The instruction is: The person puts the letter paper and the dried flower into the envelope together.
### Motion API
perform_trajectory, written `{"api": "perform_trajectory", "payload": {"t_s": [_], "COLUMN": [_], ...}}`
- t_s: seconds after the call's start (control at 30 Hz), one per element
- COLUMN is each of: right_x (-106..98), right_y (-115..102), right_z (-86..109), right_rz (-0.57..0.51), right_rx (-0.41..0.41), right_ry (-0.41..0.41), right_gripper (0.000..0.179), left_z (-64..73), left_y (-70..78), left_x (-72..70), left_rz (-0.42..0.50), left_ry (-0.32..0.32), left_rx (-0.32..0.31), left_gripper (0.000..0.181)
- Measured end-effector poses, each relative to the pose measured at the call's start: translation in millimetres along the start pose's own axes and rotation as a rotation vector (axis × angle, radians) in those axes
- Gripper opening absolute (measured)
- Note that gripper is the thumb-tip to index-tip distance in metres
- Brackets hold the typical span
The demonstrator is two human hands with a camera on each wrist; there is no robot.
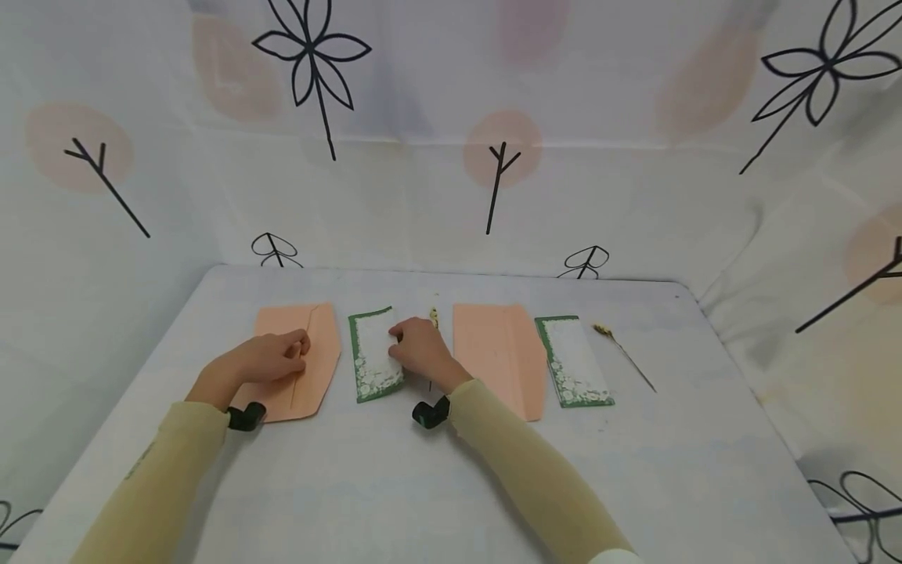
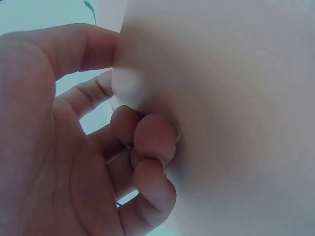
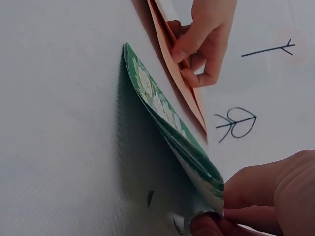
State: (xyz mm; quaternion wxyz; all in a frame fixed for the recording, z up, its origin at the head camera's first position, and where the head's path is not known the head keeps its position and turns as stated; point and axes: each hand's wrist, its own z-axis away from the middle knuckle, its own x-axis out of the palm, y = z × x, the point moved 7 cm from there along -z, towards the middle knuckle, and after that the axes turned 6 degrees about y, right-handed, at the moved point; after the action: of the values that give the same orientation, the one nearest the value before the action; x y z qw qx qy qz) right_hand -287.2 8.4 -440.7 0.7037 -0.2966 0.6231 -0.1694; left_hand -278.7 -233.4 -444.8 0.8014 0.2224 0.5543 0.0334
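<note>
At the left of the table lies a peach envelope (image 1: 322,356) with a lengthwise flap. My left hand (image 1: 264,359) is over it, fingers curled and gripping its flap edge; the right wrist view shows the thumb on the peach paper (image 3: 167,51). Just right of it is a folded card (image 1: 371,352), white with a green floral border. My right hand (image 1: 425,348) pinches this card by its right edge. In the right wrist view the card's layers (image 3: 170,125) bow up from the table at the pinched side. Part of that edge is hidden behind the fingers.
A yellow-headed flower stem (image 1: 434,315) lies partly hidden behind my right hand. Farther right are a second peach envelope (image 1: 486,352), a second green-bordered card (image 1: 574,360) and another flower stem (image 1: 623,352). A patterned cloth backdrop (image 1: 409,196) rises behind the white table (image 1: 352,486).
</note>
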Motion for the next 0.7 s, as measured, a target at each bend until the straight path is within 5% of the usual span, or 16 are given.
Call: {"api": "perform_trajectory", "payload": {"t_s": [0.33,0.7], "right_x": [-1.3,-7.7], "right_y": [10.7,11.3], "right_z": [3.5,9.0], "right_rz": [-0.076,-0.212], "right_rx": [0.016,-0.096], "right_ry": [-0.023,-0.012], "right_gripper": [0.042,0.044], "left_z": [-0.4,-1.1], "left_y": [2.5,-1.0], "left_x": [-1.7,0.5], "left_rz": [-0.001,0.009], "left_ry": [0.003,0.014], "left_rx": [0.006,0.002], "left_gripper": [0.016,0.016]}}
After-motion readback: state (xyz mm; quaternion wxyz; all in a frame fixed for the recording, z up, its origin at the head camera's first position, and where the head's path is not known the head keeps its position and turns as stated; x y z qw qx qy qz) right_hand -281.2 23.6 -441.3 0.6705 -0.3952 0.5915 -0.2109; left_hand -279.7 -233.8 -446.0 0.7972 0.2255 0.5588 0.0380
